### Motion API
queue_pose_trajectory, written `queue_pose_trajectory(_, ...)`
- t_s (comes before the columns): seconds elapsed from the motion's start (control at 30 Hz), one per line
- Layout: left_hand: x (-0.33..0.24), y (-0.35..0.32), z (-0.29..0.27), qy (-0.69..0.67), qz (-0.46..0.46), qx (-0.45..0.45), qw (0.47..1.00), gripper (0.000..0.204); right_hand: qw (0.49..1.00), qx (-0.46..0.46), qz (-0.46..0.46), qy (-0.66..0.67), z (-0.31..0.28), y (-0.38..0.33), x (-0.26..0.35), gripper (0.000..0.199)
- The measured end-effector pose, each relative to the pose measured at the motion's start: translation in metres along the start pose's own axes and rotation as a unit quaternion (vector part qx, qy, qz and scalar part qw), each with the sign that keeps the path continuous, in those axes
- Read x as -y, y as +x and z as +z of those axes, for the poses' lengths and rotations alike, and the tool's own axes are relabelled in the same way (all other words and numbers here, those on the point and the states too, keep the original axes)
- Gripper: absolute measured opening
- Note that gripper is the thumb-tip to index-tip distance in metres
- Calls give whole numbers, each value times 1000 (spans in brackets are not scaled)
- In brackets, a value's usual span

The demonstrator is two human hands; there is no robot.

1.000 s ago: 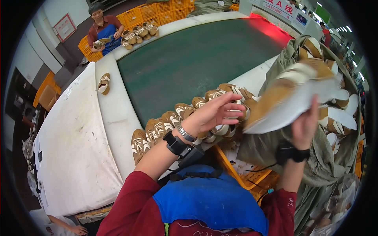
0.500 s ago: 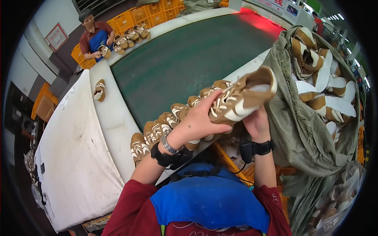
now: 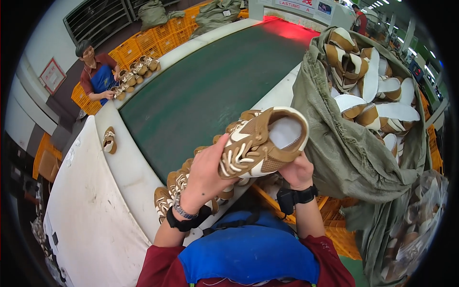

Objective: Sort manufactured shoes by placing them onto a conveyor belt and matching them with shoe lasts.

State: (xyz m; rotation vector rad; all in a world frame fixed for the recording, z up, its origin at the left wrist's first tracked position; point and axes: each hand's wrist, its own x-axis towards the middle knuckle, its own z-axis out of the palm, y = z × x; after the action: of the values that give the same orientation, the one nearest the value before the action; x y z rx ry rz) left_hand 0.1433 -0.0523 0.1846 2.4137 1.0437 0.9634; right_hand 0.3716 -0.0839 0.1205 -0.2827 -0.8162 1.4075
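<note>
Fingers (image 3: 221, 143): grasping the shoe (image 3: 256, 149), left hand (image 3: 203, 174) round its toe, right hand (image 3: 299, 172) under its heel.
Shoe: over the row (image 3: 180, 181), opening showing more fully than half a second ago.
Row: on the white surface (image 3: 138, 184), beside the belt (image 3: 191, 105).
Sack (image 3: 330, 143): at right, heaped with shoes (image 3: 366, 115).

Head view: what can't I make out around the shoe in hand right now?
All in the head view:
Sole of the held shoe: turned away, hidden by the shoe's own upper.
Right grip: fingertips hidden behind the shoe's heel.
Row of shoes: partly covered by the left grip and the held shoe, so no sure count.
Lower shoes in the grey-green sack: buried under the top ones.
Contents of the clear bag: obscured by its plastic.
</note>
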Motion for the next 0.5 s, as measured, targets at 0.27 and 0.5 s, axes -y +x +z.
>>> queue_pose_trajectory(0.27, 43, -2, -48, -81, 3, 148, 986, 64, 963, -18, 64, -263, -5, 14, 15, 73)
queue_pose_trajectory(0.5, 96, -3, -61, -467, -303, 386, 736, 59, 973, 23, 37, -226, 22, 11, -17, 87)
